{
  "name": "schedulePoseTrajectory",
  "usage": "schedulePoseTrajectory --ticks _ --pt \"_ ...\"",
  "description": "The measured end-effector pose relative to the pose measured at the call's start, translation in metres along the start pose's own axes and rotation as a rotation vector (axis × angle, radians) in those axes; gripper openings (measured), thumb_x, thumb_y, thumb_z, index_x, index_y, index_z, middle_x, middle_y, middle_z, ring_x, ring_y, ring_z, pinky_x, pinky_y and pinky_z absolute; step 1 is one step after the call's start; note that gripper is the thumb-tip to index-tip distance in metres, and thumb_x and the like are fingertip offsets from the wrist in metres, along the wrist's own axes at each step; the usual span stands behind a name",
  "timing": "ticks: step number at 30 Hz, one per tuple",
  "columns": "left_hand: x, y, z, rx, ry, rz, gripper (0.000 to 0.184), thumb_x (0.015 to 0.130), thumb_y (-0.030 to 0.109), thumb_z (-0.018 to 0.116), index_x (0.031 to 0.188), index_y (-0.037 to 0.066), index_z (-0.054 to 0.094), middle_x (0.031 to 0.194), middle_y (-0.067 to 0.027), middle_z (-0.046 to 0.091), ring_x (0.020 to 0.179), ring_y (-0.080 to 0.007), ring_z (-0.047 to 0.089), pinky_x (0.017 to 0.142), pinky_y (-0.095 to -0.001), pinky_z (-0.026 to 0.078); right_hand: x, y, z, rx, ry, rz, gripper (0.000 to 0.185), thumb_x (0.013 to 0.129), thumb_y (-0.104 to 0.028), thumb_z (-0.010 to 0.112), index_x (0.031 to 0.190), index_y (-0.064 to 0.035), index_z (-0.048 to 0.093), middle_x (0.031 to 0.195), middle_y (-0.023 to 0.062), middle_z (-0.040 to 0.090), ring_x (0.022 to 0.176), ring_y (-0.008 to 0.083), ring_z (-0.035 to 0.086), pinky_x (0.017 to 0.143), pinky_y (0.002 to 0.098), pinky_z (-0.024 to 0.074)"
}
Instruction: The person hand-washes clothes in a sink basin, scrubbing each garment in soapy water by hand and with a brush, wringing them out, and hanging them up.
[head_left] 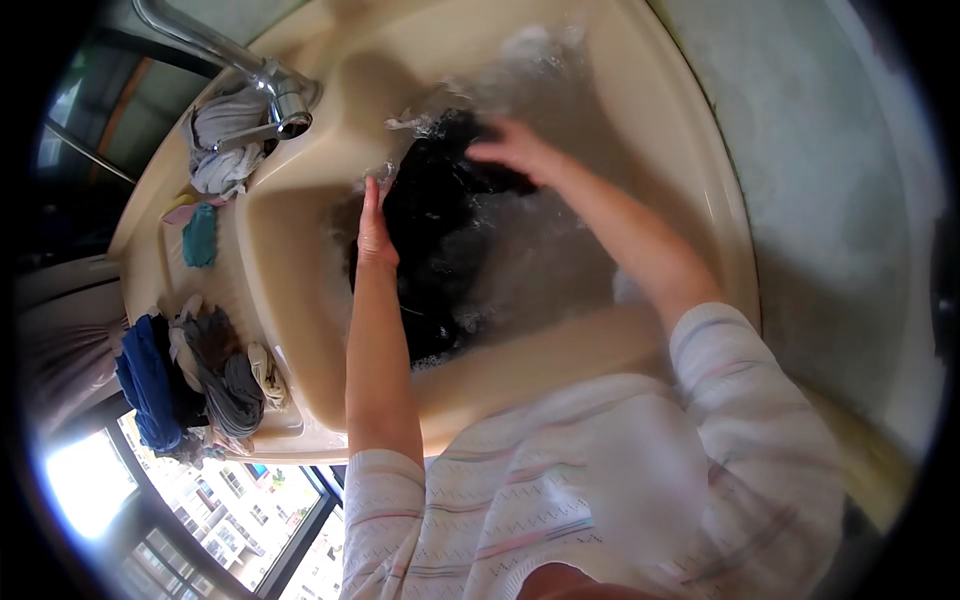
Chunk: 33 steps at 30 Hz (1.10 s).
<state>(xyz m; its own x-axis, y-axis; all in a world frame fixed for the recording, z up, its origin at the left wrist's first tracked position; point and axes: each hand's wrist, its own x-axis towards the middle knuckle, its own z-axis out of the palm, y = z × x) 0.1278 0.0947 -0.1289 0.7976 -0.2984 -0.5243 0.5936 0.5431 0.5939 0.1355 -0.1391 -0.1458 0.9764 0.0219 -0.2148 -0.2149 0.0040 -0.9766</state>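
A black cloth (430, 220) floats and lies soaked in the cloudy water of a beige basin (700, 150). At its left edge my left hand (374, 225) is held upright with the fingers extended, holding nothing that I can see. My right hand (515, 150) is over the cloth's upper right part, slightly blurred, its fingers spread, the tips close to the black fabric. Whether they touch it is unclear. White foam and splashes (540, 50) show at the basin's far end.
A chrome faucet (290, 105) stands at the upper left beside a grey cloth (225, 135). A teal cloth (199, 236) lies on the ledge. Blue (150, 385) and grey (230, 390) clothes are piled nearer. A window is at the lower left.
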Motion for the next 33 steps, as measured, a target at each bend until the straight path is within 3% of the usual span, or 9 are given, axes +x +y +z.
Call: schedulePoseTrajectory --ticks 3,6,7,13,20,26,29,31,33 --pt "0.002 -0.010 0.000 -0.085 0.070 -0.095 0.061 0.080 0.060 0.045 0.110 0.007 0.054 0.108 -0.0055 0.057 0.098 -0.0207 0.054 0.087 -0.0361 0.041 -0.020 -0.012 0.070 -0.495 -0.124 -0.518 0.032 0.062 -0.027 0.072 0.085 -0.0067 0.061 0.089 0.0122 0.058 0.086 0.0288 0.056 0.073 0.0342 0.0458" --pt "0.016 -0.028 -0.032 -0.454 -0.476 -0.162 0.051 0.084 0.051 0.044 0.108 0.008 0.054 0.104 -0.0081 0.057 0.096 -0.0219 0.054 0.085 -0.0369 0.043 -0.072 -0.030 0.126 -0.606 -0.232 -0.685 0.025 0.066 -0.034 0.068 0.075 -0.0123 0.058 0.084 0.0074 0.053 0.073 0.0257 0.058 0.060 0.0346 0.0485" --pt "0.020 -0.030 -0.035 -0.407 -0.363 -0.117 0.049 0.084 0.050 0.045 0.105 0.008 0.055 0.101 -0.0079 0.057 0.094 -0.0221 0.055 0.083 -0.0369 0.044 -0.072 -0.030 0.131 -0.636 -0.216 -0.721 0.025 0.068 -0.035 0.066 0.070 -0.0124 0.055 0.079 0.0075 0.052 0.070 0.0252 0.057 0.057 0.0355 0.0477" --pt "0.033 -0.045 -0.003 -0.002 0.396 -0.057 0.031 0.085 0.031 0.050 0.098 0.004 0.057 0.094 -0.0091 0.061 0.088 -0.0235 0.057 0.076 -0.0376 0.048 0.049 0.014 0.090 -0.675 0.157 -0.280 0.038 0.079 -0.045 0.054 0.074 -0.0067 0.058 0.079 0.0153 0.060 0.076 0.0352 0.057 0.065 0.0446 0.0444" --pt "0.000 0.034 -0.029 -0.034 0.156 -0.038 0.054 0.081 0.043 0.054 0.118 0.004 0.049 0.115 -0.0096 0.054 0.104 -0.0237 0.052 0.092 -0.0362 0.039 0.058 0.026 -0.082 -0.204 0.206 0.176 0.060 0.066 -0.053 0.067 0.101 -0.0044 0.060 0.095 0.0130 0.062 0.091 0.0238 0.057 0.080 0.0328 0.0440" --pt "0.005 0.010 -0.023 -0.022 0.215 -0.054 0.069 0.081 0.058 0.044 0.127 0.008 0.040 0.127 -0.0085 0.044 0.115 -0.0246 0.042 0.099 -0.0394 0.030 0.000 -0.001 0.038 -0.094 -0.250 0.121 0.051 0.060 -0.028 0.076 0.103 -0.0077 0.059 0.095 0.0134 0.061 0.084 0.0198 0.058 0.073 0.0305 0.0462" --pt "0.021 -0.007 -0.051 -0.174 -0.198 0.051 0.064 0.083 0.055 0.042 0.128 0.010 0.039 0.129 -0.0086 0.041 0.117 -0.0246 0.039 0.100 -0.0390 0.029 -0.048 -0.016 0.124 -0.393 -0.067 -0.623 0.025 0.064 -0.019 0.069 0.086 -0.0112 0.062 0.087 0.0123 0.056 0.063 0.0254 0.058 0.058 0.0336 0.0480" --pt "0.011 -0.014 -0.032 -0.785 -0.387 -0.112 0.055 0.087 0.046 0.043 0.123 0.006 0.044 0.123 -0.0091 0.047 0.113 -0.0234 0.043 0.097 -0.0376 0.033 -0.080 -0.042 0.146 -0.433 -0.186 -0.691 0.021 0.065 -0.023 0.069 0.083 -0.0135 0.061 0.081 0.0116 0.053 0.064 0.0280 0.056 0.056 0.0348 0.0483" --pt "0.031 -0.033 -0.048 -0.762 -0.464 -0.008 0.052 0.087 0.043 0.043 0.122 0.004 0.045 0.121 -0.0088 0.049 0.111 -0.0230 0.045 0.096 -0.0366 0.034 -0.054 -0.030 0.143 -0.595 -0.209 -0.715 0.015 0.070 -0.025 0.064 0.081 -0.0168 0.058 0.079 0.0093 0.055 0.071 0.0259 0.056 0.055 0.0363 0.0483"
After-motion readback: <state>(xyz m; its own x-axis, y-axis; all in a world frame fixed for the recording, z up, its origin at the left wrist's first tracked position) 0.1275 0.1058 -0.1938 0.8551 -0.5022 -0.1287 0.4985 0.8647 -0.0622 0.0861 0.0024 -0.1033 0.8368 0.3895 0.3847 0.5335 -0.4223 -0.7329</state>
